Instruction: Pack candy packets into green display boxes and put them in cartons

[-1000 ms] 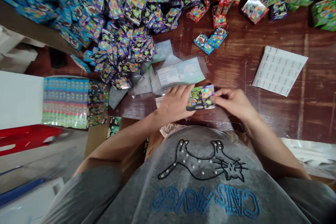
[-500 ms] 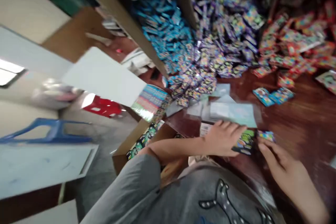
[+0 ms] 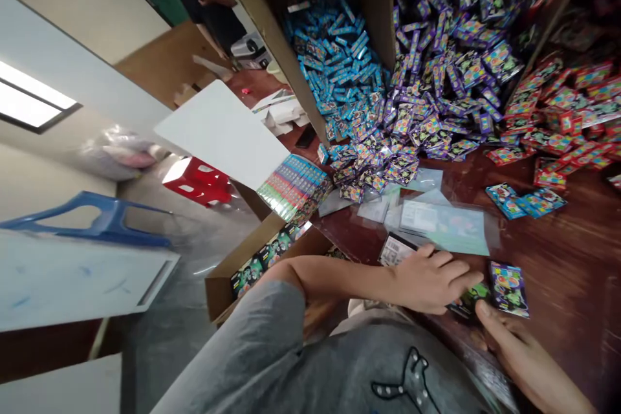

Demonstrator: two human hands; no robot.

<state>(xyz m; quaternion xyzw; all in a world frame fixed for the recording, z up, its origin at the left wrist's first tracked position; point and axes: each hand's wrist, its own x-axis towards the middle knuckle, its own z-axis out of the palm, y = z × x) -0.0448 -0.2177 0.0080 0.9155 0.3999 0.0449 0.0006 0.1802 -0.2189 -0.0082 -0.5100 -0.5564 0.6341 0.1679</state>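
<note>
My left hand (image 3: 431, 281) lies palm down across a black printed pack (image 3: 470, 297) with a green cartoon, fingers bent over it and partly hiding it. A black-edged piece with a white barcode label (image 3: 396, 251) sticks out behind this hand; I cannot tell whether it belongs to the same pack. At the pack's near right end is my right hand (image 3: 504, 336), its thumb pressed on it and the other fingers mostly hidden underneath. Just beyond the right thumb lies a small purple packet (image 3: 509, 288), face up on the dark red table (image 3: 557, 259).
Clear plastic sleeves (image 3: 444, 223) and blue packets (image 3: 526, 202) lie beyond my hands. Heaps of blue (image 3: 334, 58), purple (image 3: 436, 90) and red packets (image 3: 557, 123) spill from cardboard compartments. An open carton (image 3: 218, 291) stands left. A person (image 3: 211, 0) is at the back.
My right hand has moved in against the black pack, with its thumb now on it. The purple packet shows more fully beside the hand. The view has shifted, bringing the person into sight.
</note>
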